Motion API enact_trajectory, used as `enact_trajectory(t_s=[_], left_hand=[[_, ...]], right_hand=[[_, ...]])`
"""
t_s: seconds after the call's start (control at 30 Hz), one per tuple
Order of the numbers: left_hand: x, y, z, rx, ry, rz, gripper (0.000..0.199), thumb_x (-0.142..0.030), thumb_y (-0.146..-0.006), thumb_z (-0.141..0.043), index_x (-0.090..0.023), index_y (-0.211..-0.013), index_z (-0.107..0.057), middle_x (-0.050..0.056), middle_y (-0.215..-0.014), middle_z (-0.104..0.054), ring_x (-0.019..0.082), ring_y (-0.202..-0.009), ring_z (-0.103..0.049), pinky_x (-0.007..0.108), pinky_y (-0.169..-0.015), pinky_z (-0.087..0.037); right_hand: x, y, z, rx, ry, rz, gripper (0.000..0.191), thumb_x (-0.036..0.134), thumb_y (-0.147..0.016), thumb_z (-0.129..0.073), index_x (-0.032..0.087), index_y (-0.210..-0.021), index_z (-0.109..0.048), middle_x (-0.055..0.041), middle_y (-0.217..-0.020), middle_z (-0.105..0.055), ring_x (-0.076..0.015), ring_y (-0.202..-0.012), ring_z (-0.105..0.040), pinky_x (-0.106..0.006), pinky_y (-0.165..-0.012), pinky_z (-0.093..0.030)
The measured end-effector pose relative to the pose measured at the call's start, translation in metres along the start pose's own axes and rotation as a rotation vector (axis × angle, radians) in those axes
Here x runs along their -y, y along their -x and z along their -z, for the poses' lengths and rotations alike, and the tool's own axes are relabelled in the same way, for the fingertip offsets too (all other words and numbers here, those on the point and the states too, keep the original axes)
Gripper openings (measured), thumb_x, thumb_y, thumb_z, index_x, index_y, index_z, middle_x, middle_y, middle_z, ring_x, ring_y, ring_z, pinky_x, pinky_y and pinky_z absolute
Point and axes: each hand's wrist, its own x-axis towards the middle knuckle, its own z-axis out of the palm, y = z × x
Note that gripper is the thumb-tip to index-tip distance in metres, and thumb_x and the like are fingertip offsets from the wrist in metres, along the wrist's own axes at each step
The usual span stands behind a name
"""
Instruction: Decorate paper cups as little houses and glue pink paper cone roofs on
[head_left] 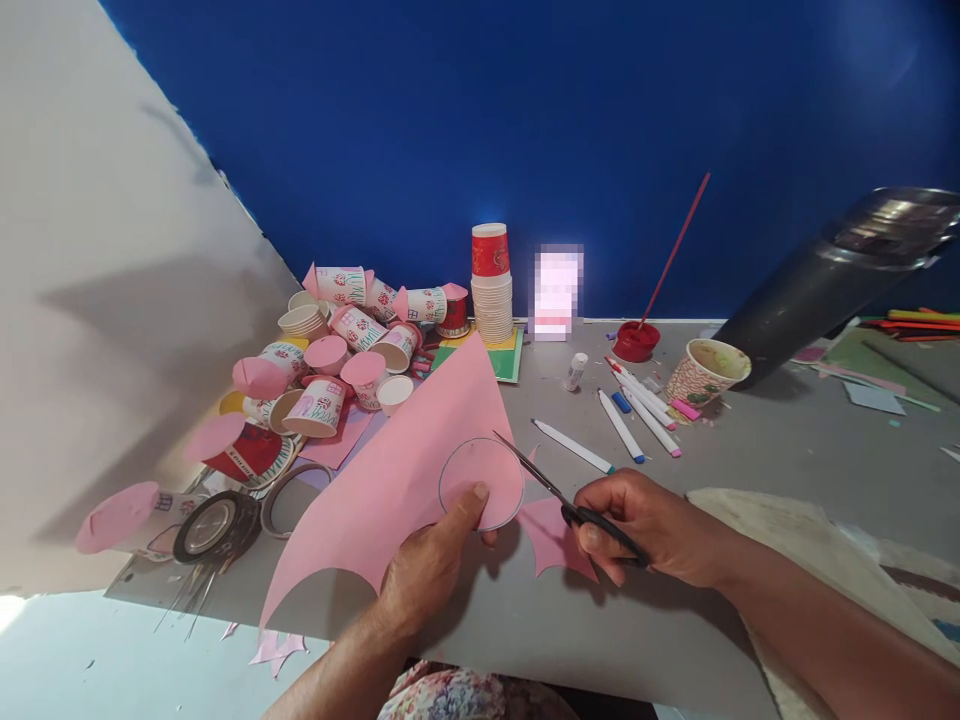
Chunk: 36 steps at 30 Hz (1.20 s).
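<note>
My left hand [431,560] pinches a large sheet of pink paper [405,470], its thumb lying on a circle [484,470] outlined on the sheet. Curved cut-outs show along the sheet's lower edge. In my right hand [637,525] is a pair of black-handled scissors [551,485], fingers in the loops. The blades point up and left at the circle's upper right edge; they look slightly parted. Below the scissors, a pink paper scrap [559,540] lies on the grey table [480,640].
Decorated paper cups [315,405] with pink tops crowd the left, near tape rolls [217,525]. A cup stack [492,300] stands at the back. Markers [574,445], a glue stick [576,370], a patterned cup [705,375] and a dark flask [817,280] are right. Cloth [750,530] lies under my right forearm.
</note>
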Motion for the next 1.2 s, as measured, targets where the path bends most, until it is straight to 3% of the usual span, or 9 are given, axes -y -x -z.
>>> enact_trajectory(t_s=[0.23, 0.47, 0.7, 0.9, 1.03, 1.2], left_hand=[[-0.002, 0.001, 0.003, 0.09, -0.017, 0.067, 0.049, -0.056, -0.085, -0.056, -0.025, -0.049, -0.07, 0.005, -0.063, -0.074, 0.027, -0.069, -0.067, 0.031, -0.068, -0.049], [0.002, -0.001, 0.002, 0.109, -0.045, 0.104, 0.058, -0.065, -0.086, -0.052, -0.024, -0.049, -0.071, 0.007, -0.065, -0.075, 0.028, -0.071, -0.066, 0.033, -0.07, -0.048], [0.006, 0.0, 0.001, 0.102, 0.006, 0.068, 0.055, -0.063, -0.086, -0.054, -0.024, -0.05, -0.069, 0.005, -0.065, -0.074, 0.026, -0.071, -0.066, 0.033, -0.074, -0.048], [0.01, 0.0, 0.0, 0.09, 0.067, 0.038, 0.057, -0.065, -0.084, -0.056, -0.023, -0.047, -0.065, 0.004, -0.056, -0.067, 0.023, -0.063, -0.06, 0.032, -0.071, -0.048], [0.007, 0.002, -0.003, 0.057, 0.293, -0.06, 0.057, -0.062, -0.082, -0.063, -0.021, -0.043, -0.061, 0.006, -0.049, -0.062, 0.02, -0.054, -0.055, 0.032, -0.068, -0.05], [0.006, 0.003, -0.004, -0.006, 0.375, 0.008, 0.059, -0.061, -0.082, -0.067, -0.019, -0.041, -0.061, 0.006, -0.043, -0.059, 0.017, -0.046, -0.053, 0.031, -0.061, -0.049]], right_hand=[[0.002, 0.0, 0.0, 0.022, -0.013, 0.012, 0.062, 0.076, -0.076, -0.072, 0.018, -0.065, -0.055, 0.0009, -0.055, -0.059, -0.008, -0.051, -0.04, -0.027, -0.051, -0.024], [0.005, 0.0, 0.001, 0.03, 0.008, 0.01, 0.062, 0.077, -0.077, -0.071, 0.018, -0.063, -0.056, 0.0001, -0.055, -0.059, -0.0096, -0.053, -0.042, -0.028, -0.054, -0.026], [0.002, 0.001, 0.002, 0.042, 0.03, 0.007, 0.061, 0.076, -0.079, -0.07, 0.018, -0.064, -0.057, 0.0005, -0.055, -0.059, -0.0093, -0.053, -0.039, -0.029, -0.054, -0.024], [0.002, 0.0, 0.002, 0.04, 0.009, -0.01, 0.06, 0.075, -0.077, -0.072, 0.018, -0.064, -0.058, 0.0004, -0.055, -0.06, -0.0096, -0.053, -0.041, -0.029, -0.056, -0.028], [0.0, -0.001, 0.001, 0.047, 0.013, -0.027, 0.061, 0.077, -0.075, -0.072, 0.018, -0.065, -0.06, 0.0006, -0.053, -0.059, -0.0096, -0.052, -0.041, -0.028, -0.056, -0.028], [-0.004, -0.001, 0.001, 0.057, 0.04, -0.037, 0.061, 0.077, -0.077, -0.071, 0.017, -0.068, -0.062, 0.0003, -0.054, -0.06, -0.0097, -0.052, -0.041, -0.027, -0.054, -0.026]])
